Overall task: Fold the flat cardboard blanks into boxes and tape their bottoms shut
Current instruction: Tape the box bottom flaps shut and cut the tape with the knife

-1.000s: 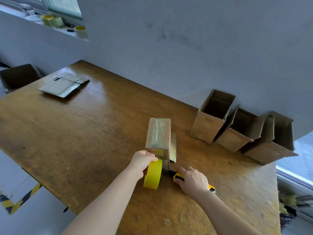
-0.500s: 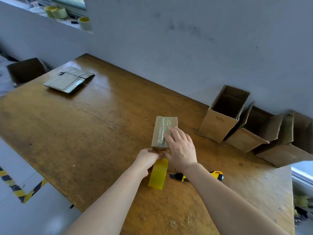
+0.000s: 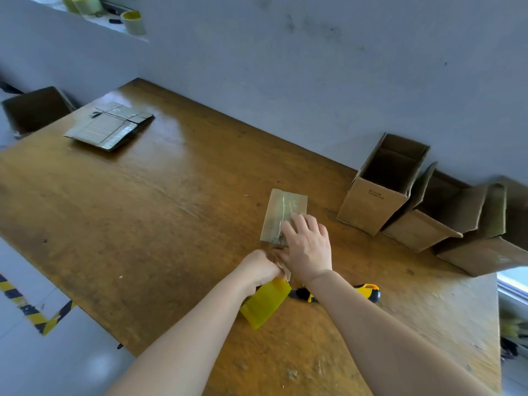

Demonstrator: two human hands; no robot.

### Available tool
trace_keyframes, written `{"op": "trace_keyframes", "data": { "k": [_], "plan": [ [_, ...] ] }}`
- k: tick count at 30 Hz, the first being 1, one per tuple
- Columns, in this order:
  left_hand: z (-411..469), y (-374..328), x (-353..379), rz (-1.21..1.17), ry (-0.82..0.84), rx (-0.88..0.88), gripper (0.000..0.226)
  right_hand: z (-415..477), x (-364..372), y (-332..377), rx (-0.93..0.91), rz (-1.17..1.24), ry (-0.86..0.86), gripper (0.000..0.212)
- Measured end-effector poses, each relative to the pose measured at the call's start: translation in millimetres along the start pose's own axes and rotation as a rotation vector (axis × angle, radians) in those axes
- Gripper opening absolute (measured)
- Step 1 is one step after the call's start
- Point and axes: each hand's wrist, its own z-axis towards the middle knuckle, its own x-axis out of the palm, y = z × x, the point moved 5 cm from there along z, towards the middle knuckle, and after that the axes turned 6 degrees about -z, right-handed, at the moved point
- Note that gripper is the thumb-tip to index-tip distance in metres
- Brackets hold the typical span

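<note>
A small cardboard box (image 3: 281,212) stands bottom-up in the middle of the wooden table (image 3: 160,212), with clear tape along its seam. My right hand (image 3: 307,247) lies flat on the taped bottom, fingers spread, pressing on the near end. My left hand (image 3: 260,270) grips a yellow tape roll (image 3: 265,302) just in front of the box. A yellow and black utility knife (image 3: 365,292) lies on the table under my right forearm. A stack of flat cardboard blanks (image 3: 110,128) rests at the far left.
Three folded open boxes (image 3: 374,207) (image 3: 423,230) (image 3: 485,252) lean in a row against the grey wall at the right. More tape rolls (image 3: 133,22) sit on the window ledge. A dark carton (image 3: 35,110) stands beyond the table's left corner.
My right hand let go of the knife and moved onto the box's taped bottom. The box's loose tape end has been pressed down. The left hand kept the tape roll.
</note>
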Motion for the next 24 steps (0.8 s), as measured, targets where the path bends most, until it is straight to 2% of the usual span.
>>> {"op": "trace_keyframes", "data": {
  "k": [2, 5, 7, 11, 15, 17, 24],
  "plan": [
    [-3.2, -10.3, -5.9, 0.14, -0.006, 0.111, 0.015, -1.2, 0.7, -1.8, 0.004, 0.03, 0.013, 0.047],
    [-12.0, -21.4, -16.3, 0.479, -0.112, 0.298, 0.007, -2.9, 2.4, -3.2, 0.004, 0.085, 0.042, 0.048],
    [-19.2, -18.1, -20.2, 0.592, -0.163, 0.404, 0.001, -2.9, 1.9, -4.1, -0.004, 0.099, 0.052, 0.05],
    [-29.6, 5.9, -4.7, 0.845, -0.189, 0.558, 0.026, -3.3, -1.0, -3.0, -0.009, 0.104, 0.054, 0.05],
    [-35.0, 39.7, 21.1, 1.127, -0.162, 0.652, 0.031, -5.8, -1.7, -1.4, 0.003, 0.106, 0.048, 0.051],
    [-38.1, 48.2, 23.6, 1.18, -0.156, 0.74, 0.033, -5.5, -1.8, -1.0, 0.001, 0.111, 0.043, 0.051],
    [-38.7, 48.5, 12.2, 1.199, -0.142, 0.861, 0.05, -8.0, 2.6, -0.3, 0.0, 0.098, 0.039, 0.052]
  ]
}}
